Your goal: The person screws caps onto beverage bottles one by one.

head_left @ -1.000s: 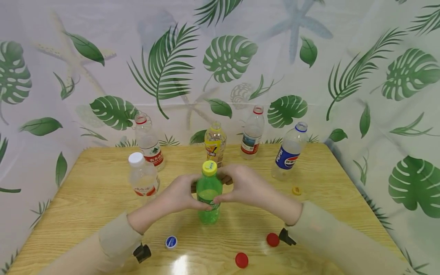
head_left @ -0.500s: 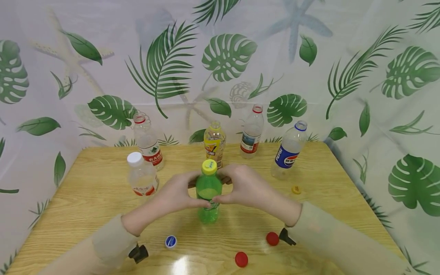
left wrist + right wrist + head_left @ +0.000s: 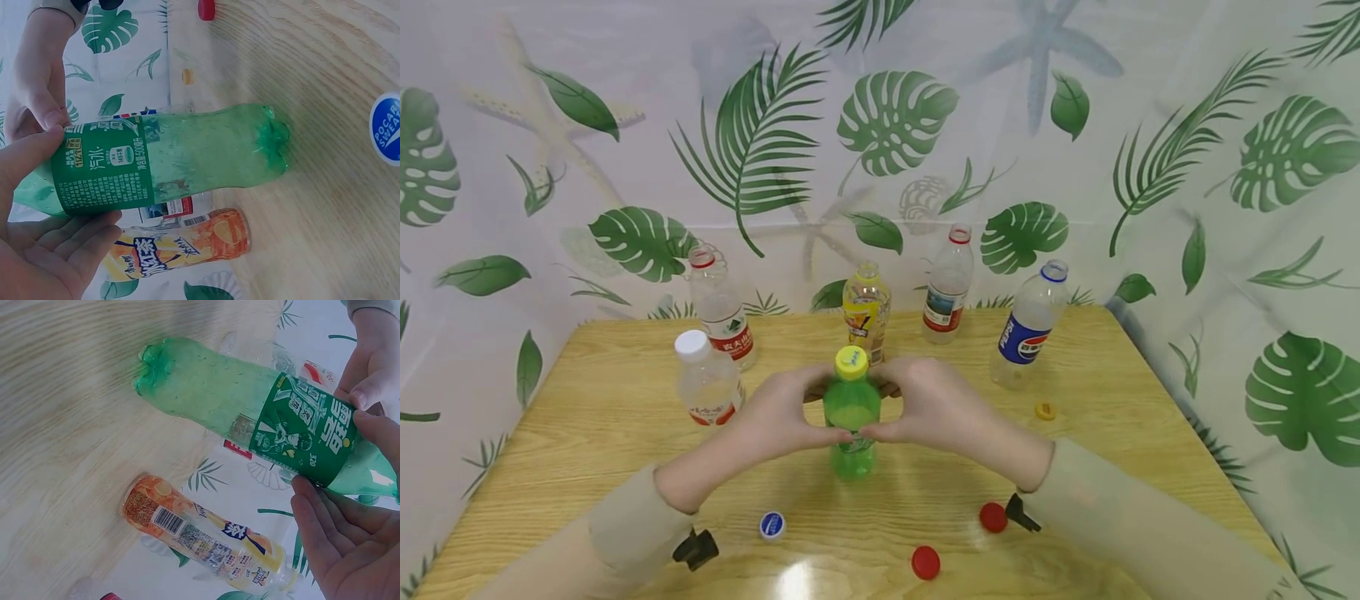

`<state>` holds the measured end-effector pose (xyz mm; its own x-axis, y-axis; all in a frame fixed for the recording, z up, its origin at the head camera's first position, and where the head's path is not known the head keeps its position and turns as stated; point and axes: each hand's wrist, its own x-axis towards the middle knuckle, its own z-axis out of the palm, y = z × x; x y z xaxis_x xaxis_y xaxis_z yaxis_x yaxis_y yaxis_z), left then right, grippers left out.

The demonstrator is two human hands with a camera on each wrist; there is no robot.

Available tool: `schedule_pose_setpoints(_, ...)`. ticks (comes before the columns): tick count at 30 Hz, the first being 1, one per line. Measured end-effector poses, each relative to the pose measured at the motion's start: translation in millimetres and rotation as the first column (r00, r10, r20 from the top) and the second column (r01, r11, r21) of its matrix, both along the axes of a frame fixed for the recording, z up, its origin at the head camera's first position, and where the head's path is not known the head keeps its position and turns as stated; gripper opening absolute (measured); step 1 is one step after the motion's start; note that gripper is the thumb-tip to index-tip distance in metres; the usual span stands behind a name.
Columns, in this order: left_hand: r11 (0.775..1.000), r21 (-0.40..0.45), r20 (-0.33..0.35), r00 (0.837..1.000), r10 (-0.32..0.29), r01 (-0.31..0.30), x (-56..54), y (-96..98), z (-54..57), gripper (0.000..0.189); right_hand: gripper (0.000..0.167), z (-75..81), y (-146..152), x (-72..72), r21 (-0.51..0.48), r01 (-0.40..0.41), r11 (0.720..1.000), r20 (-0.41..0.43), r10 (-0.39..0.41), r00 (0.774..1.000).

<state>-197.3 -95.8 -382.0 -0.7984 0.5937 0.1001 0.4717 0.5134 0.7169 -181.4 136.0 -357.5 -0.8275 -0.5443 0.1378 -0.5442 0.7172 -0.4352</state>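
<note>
A green plastic soda bottle [image 3: 852,408] with a yellow cap [image 3: 852,362] stands upright between both hands, in the middle of the head view. My left hand [image 3: 767,421] grips its left side, thumb in front across the green label. From the right, my right hand [image 3: 936,417] grips it the same way, with the two thumb tips close together. Fingers reach behind the bottle, partly hidden in the head view. Whether its base touches the table is hard to tell. Just behind stands a yellow-labelled tea bottle [image 3: 867,312], uncapped.
On the wooden table [image 3: 587,483] stand a white-capped bottle [image 3: 707,379], two red-ringed water bottles [image 3: 722,312] [image 3: 947,287] and a Pepsi bottle [image 3: 1028,329]. Loose caps lie about: blue-and-white [image 3: 772,525], red [image 3: 926,562] [image 3: 993,517] and yellow [image 3: 1045,411]. A leaf-patterned cloth [image 3: 895,192] hangs behind.
Both hands and the green bottle have shifted slightly up and left in the head view, which itself has moved a little. The grip looks the same throughout.
</note>
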Motion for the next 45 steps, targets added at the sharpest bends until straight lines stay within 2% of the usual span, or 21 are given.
schedule_pose_setpoints(7,0.997,-0.057,-0.022,0.999,0.045,-0.046,-0.7,-5.6,9.0,0.065,0.050,2.3,-6.6,-5.4,-0.021,-0.007,1.000,-0.004,0.007,1.000)
schedule_pose_setpoints(14,0.991,-0.110,-0.025,0.997,0.079,-0.082,-1.9,-13.5,23.1,0.059,0.048,5.6,-17.5,-11.7,-0.017,0.009,1.000,-0.007,-0.009,1.000)
schedule_pose_setpoints(22,0.980,-0.158,-0.085,0.990,0.110,-0.123,-6.7,-24.3,34.7,0.054,0.047,10.1,-36.5,-24.7,-0.025,0.005,1.000,-0.030,-0.006,1.000)
schedule_pose_setpoints(27,0.964,-0.225,-0.077,0.988,0.131,-0.145,-6.8,-27.8,37.0,0.053,0.049,5.6,-43.5,-29.4,-0.037,0.001,0.999,0.007,-0.001,1.000)
schedule_pose_setpoints(31,0.956,-0.245,-0.071,0.987,0.145,-0.158,-5.5,-30.7,36.3,0.051,0.047,0.8,-48.6,-32.0,-0.065,-0.011,0.998,0.029,0.013,0.999)
schedule_pose_setpoints(38,0.961,-0.229,-0.034,0.988,0.150,-0.154,-4.5,-36.0,36.5,0.054,0.048,-4.7,-57.2,-35.5,-0.093,-0.010,0.996,0.054,0.015,0.998)
schedule_pose_setpoints(45,0.963,-0.222,-0.018,0.988,0.153,-0.153,-5.0,-37.6,35.7,0.055,0.046,-8.3,-60.8,-37.4,-0.071,0.000,0.997,0.033,0.002,0.999)
